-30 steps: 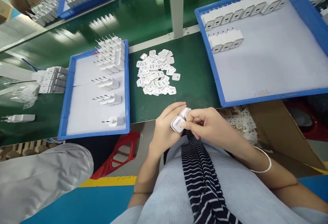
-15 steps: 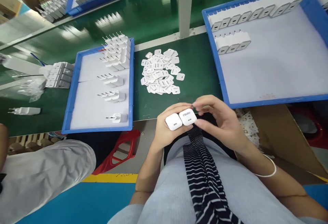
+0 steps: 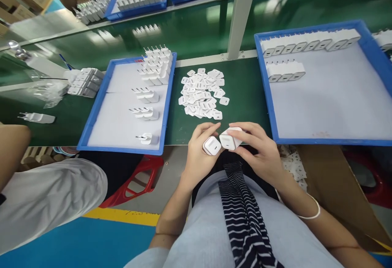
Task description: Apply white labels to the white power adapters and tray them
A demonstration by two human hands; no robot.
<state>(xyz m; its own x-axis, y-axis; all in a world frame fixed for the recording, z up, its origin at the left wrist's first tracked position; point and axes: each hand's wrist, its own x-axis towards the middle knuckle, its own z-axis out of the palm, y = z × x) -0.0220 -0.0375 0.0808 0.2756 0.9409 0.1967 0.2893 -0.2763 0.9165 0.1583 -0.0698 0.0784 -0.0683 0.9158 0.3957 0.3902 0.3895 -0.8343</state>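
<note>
– In the left hand, what do you see?

– A white plug. The fingers are curled around it, and the end with the small slot looks up at us.

– And the right hand?

– Its fingers hold a second plug, with the thumb under it. That one has a slot too, and a faint grey mark.

– Do the two plugs touch?

– They are just beside each other. I can't tell if they touch.

– What is on the right wrist?

– A thin white bracelet.

– What is near the hands?

– A messy pile of flat white caps. It sits on the green surface, just past the hands.

– And next to the pile?

– A blue tray on each side. The left tray has lots of plugs bunched at the back, two short rows closer to us, and one lone plug at the front. Their pins point up or to the left.

– And the right tray?

– It has a long row of plugs at the back and a short row in front of it.

– What is farther out?

– To the left there is a stack of blocks by a clear plastic bag. Lower down I see another person's grey clothes and a red stool.
</note>
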